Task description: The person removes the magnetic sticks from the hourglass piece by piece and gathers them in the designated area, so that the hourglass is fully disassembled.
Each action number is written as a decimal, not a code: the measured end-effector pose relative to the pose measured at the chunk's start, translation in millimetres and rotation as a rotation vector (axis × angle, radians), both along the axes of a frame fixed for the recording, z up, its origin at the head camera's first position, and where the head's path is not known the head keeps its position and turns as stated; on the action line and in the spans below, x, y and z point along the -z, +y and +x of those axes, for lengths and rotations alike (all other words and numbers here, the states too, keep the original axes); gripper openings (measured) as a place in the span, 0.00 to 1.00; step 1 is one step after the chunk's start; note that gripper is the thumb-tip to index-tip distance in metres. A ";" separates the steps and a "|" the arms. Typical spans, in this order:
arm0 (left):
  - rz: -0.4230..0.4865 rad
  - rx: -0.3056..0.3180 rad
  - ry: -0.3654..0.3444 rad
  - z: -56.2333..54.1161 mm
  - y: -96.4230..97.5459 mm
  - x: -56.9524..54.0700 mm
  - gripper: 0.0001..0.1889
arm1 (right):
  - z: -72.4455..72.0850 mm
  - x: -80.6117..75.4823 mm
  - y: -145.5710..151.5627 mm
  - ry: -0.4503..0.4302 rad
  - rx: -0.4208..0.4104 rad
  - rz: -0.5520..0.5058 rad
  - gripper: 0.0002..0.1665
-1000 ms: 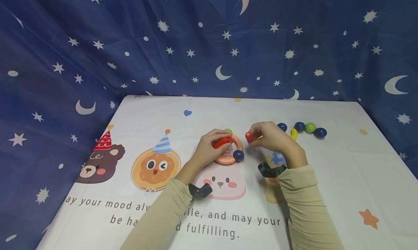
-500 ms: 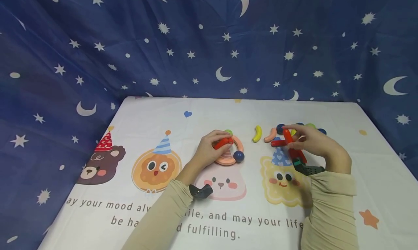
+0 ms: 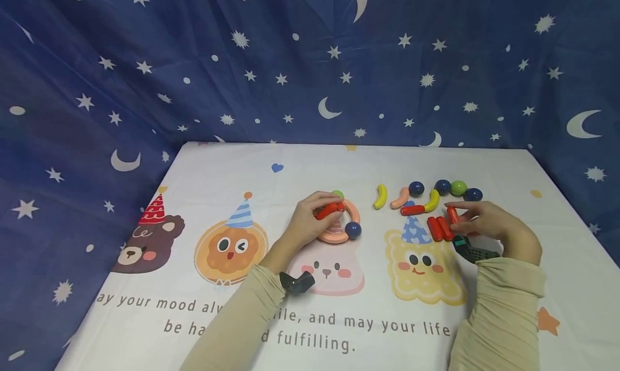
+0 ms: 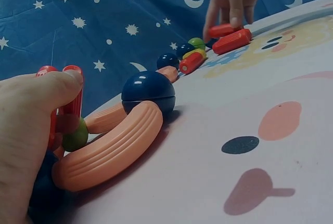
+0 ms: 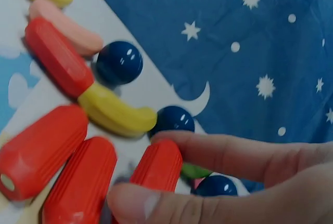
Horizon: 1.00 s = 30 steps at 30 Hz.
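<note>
My left hand [image 3: 306, 221] holds red rods [image 4: 73, 96] between thumb and fingers, at the left side of a ring. The ring joins curved orange pieces [image 4: 112, 148], a navy ball [image 3: 353, 230] and a green ball [image 4: 76, 135]; its left part is hidden behind the hand. Farther right, my right hand [image 3: 491, 220] pinches a short red rod [image 5: 158, 167] between thumb and index finger. Two more red rods [image 3: 440, 229] lie side by side just left of it. Another red rod [image 3: 413, 210] lies against a curved yellow piece [image 3: 432, 201].
Behind the rods lie a yellow curved piece [image 3: 380, 196], an orange one [image 3: 400, 198] and a navy ball [image 3: 416, 189]. A green ball [image 3: 458, 188] sits between two navy balls at the back right. A starry blue cloth [image 3: 310, 64] hangs behind the printed table cover [image 3: 232, 177].
My right hand has moved right, away from the ring, carrying a red rod to beside the two other red rods. My left hand has stayed in place at the ring.
</note>
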<state>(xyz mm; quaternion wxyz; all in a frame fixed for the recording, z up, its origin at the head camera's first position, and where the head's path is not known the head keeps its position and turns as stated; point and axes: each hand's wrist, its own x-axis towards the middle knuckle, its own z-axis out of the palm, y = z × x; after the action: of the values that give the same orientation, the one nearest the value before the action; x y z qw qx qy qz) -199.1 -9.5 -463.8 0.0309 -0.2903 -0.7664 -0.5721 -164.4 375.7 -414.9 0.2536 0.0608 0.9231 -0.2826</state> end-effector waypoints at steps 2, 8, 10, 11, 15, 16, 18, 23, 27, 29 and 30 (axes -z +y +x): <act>0.005 0.001 0.000 -0.4 -0.2 0.4 0.16 | -0.6 4.8 2.7 -0.029 0.015 -0.006 0.49; 0.012 0.000 0.028 -1.3 -0.1 1.2 0.16 | -1.0 11.5 5.6 -0.062 0.019 -0.017 0.49; 0.014 0.001 0.031 -1.5 -0.1 1.6 0.16 | -1.6 12.4 5.3 -0.061 0.013 -0.020 0.49; 0.017 0.000 0.031 -1.6 -0.1 1.7 0.16 | -1.8 12.6 4.9 -0.061 0.011 -0.020 0.49; 0.020 0.000 0.026 -1.9 -0.2 1.7 0.16 | -2.0 12.8 4.4 -0.053 -0.005 -0.014 0.48; 0.019 0.000 0.024 -2.0 -0.2 1.6 0.16 | -1.9 12.8 4.5 -0.051 -0.010 -0.013 0.48; 0.019 0.001 0.023 -2.2 -0.1 1.5 0.16 | -1.9 13.0 5.1 -0.044 -0.016 -0.008 0.47; 0.022 0.003 0.009 -2.3 0.1 1.9 0.16 | -2.4 13.0 6.0 -0.030 -0.040 0.006 0.44; 0.024 0.008 0.004 -1.8 0.0 1.0 0.16 | -2.5 12.6 7.3 -0.021 -0.066 0.006 0.43; 0.023 0.009 0.007 -1.7 -0.1 0.8 0.16 | -2.2 11.5 7.7 -0.026 -0.065 0.011 0.43; 0.024 0.010 0.009 -1.6 -0.1 0.8 0.16 | -1.6 10.3 7.3 -0.024 -0.053 0.025 0.44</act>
<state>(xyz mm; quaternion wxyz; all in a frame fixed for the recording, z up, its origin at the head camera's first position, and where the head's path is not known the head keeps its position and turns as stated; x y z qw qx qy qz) -200.6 -9.6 -464.7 0.0348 -0.2963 -0.7580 -0.5800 -166.0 383.0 -425.2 0.2716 0.0427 0.9246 -0.2636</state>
